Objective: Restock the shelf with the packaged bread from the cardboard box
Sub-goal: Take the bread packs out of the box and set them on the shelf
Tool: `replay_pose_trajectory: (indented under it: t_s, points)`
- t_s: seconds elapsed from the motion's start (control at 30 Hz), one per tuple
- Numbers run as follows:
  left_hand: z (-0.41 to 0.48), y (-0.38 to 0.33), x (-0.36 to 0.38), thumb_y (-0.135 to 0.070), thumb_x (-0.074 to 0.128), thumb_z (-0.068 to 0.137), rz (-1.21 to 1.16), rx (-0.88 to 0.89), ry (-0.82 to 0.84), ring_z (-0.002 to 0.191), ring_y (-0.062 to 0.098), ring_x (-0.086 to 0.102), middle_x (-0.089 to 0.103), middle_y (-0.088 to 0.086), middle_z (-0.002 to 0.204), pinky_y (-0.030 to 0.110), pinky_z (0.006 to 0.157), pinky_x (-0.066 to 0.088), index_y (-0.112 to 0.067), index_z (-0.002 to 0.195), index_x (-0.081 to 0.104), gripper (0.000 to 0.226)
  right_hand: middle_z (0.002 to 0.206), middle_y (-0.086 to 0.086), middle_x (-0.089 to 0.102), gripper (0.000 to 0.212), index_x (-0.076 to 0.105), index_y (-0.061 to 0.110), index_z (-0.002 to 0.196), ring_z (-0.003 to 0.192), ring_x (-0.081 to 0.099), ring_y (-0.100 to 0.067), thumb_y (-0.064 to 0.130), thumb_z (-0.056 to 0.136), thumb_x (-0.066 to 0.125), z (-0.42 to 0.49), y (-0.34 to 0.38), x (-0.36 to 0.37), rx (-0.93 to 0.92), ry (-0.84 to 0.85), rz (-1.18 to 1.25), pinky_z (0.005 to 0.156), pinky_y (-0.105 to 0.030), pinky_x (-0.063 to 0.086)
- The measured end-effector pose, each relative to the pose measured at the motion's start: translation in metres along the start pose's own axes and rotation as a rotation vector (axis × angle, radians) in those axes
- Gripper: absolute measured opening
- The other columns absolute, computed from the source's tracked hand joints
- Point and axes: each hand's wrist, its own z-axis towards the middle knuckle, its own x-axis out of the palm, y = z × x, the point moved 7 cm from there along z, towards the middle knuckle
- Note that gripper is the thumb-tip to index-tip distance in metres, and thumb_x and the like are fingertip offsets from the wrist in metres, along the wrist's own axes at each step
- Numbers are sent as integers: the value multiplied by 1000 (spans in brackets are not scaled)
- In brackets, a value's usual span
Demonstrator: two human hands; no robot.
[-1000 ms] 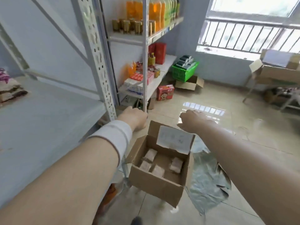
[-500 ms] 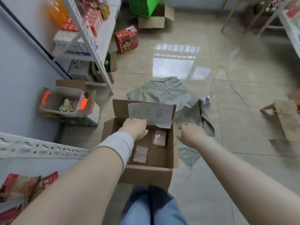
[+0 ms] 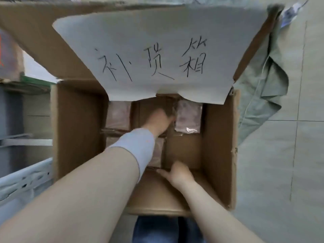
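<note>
The box (image 3: 77,128) stood open on the tiled floor (image 3: 306,155), right at the person's knees, with its far flap turned up and a sheet of paper (image 3: 157,50) bearing handwritten characters hanging over that edge. Down on the bottom lay the bread in clear wrappers. One pack (image 3: 118,116) sat in the far left corner and a second pack (image 3: 188,118) in the far right, both half under the paper's lower edge and well apart, with bare cardboard between them. A third pack (image 3: 157,151) lay nearer, mostly covered by the left forearm. Both arms were down inside. The left hand (image 3: 158,122), with a white band (image 3: 135,146) round its wrist, reached deepest, its fingers right up against the left edge of the second pack. It was too blurred for me to tell whether that grip had closed on the wrapper or only touched it. The right hand (image 3: 177,172) was low by the near wall, its grip open, the fingers stretched fairly flat toward the left with their tips at the near edge of the third pack. A crumpled grey-green sheet (image 3: 263,102) lay on the floor just beside the box's right wall, and a pale perforated shelf rail (image 3: 22,176) showed at the lower left.
</note>
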Motion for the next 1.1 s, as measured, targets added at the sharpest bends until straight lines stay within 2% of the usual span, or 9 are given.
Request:
replay_pose_trajectory:
  t_s: [0.1, 0.27, 0.37, 0.43, 0.57, 0.67, 0.77, 0.9, 1.1]
  points:
    - [50, -2, 16, -41, 61, 86, -153, 29, -76, 117, 26, 56, 60, 11, 126, 25, 87, 42, -8, 124, 56, 51, 131, -15, 52, 68, 42, 4, 129, 119, 52, -31, 47, 81, 63, 40, 10, 16, 31, -39, 221, 93, -34, 44]
    - [58, 7, 16, -58, 75, 56, -216, 25, -368, 113, 31, 55, 57, 16, 122, 39, 91, 48, -1, 125, 44, 95, 125, -14, 54, 43, 49, 4, 119, 114, 54, -30, 31, 86, 56, 63, 19, 27, 83, -114, 325, 87, -34, 45]
    - [55, 3, 29, -47, 79, 64, -110, 22, -316, 117, 31, 48, 45, 15, 129, 36, 93, 43, -4, 129, 39, 87, 120, -14, 60, 17, 56, 10, 93, 106, 58, -27, 25, 90, 48, 60, 19, 25, 53, -47, 265, 74, -27, 43]
    - [60, 1, 33, -50, 78, 65, -66, 18, -251, 115, 28, 51, 48, 13, 130, 34, 91, 45, -9, 128, 46, 81, 112, -12, 64, 17, 50, 15, 76, 94, 59, -24, 27, 88, 50, 52, 14, 21, 42, 14, 286, 57, -21, 38]
    - [61, -4, 27, -40, 77, 71, -127, 4, -132, 118, 25, 55, 57, 9, 129, 30, 96, 47, -13, 125, 53, 64, 94, -12, 64, 27, 60, 12, 85, 85, 61, -23, 29, 69, 72, 30, 3, 13, 74, 26, 642, 69, -28, 50]
    - [46, -9, 22, -31, 71, 80, -191, -22, -84, 111, 27, 59, 62, 9, 120, 28, 87, 46, -8, 119, 55, 48, 96, -10, 60, 28, 53, 9, 93, 83, 63, -24, 19, 77, 74, 6, -9, 6, 171, 53, 883, 69, -34, 59]
    - [31, -4, 11, -28, 70, 81, -267, -57, -103, 112, 28, 58, 61, 11, 122, 28, 84, 46, -5, 122, 54, 49, 94, -8, 56, 32, 47, 7, 103, 75, 64, -22, 20, 83, 69, -18, -23, -4, 254, 84, 911, 63, -28, 59]
    - [-3, 21, -13, -24, 66, 82, -357, -84, -164, 116, 30, 56, 59, 14, 126, 37, 97, 48, -4, 127, 51, 51, 105, -13, 60, 31, 50, 6, 107, 66, 66, -20, 22, 86, 66, -50, -43, -22, 274, 32, 961, 60, -27, 59]
    - [-117, 75, -43, -24, 68, 83, -705, -97, -340, 113, 29, 58, 60, 12, 123, 43, 100, 46, -10, 125, 53, 47, 108, -13, 60, 35, 51, 0, 111, 76, 63, -20, 14, 83, 69, -119, -38, -38, 44, -17, 886, 47, -21, 56]
